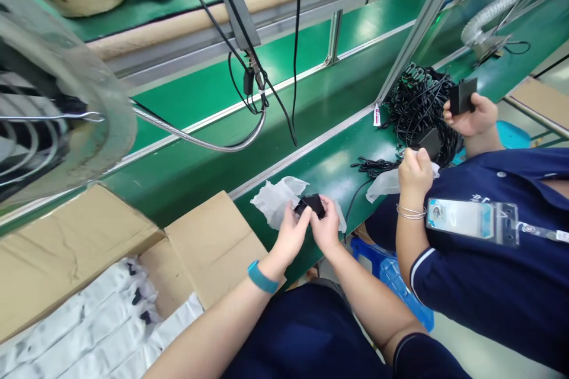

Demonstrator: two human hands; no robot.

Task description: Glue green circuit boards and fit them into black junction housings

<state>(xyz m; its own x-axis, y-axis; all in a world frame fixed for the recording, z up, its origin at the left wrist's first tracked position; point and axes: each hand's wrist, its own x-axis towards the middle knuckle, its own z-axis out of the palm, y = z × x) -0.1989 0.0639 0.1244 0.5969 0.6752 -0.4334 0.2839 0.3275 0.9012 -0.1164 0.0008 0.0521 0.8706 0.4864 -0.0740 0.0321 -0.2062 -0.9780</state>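
Both my hands are closed around a small black plastic part (312, 204) above the green table's front edge. My left hand (291, 234), with a teal band on the wrist, grips its left side. My right hand (326, 230) pinches its right side. A crumpled white foam wrapper (278, 201) lies just behind and under the part, touching my fingers.
An open cardboard box (89, 249) with white-wrapped parts stands at lower left. A co-worker in dark blue sits at right, holding a black part (462, 96) and a white wrapper (383, 183), beside a pile of black cables (418, 103). A green conveyor belt (284, 106) runs behind; a fan (40, 112) is left.
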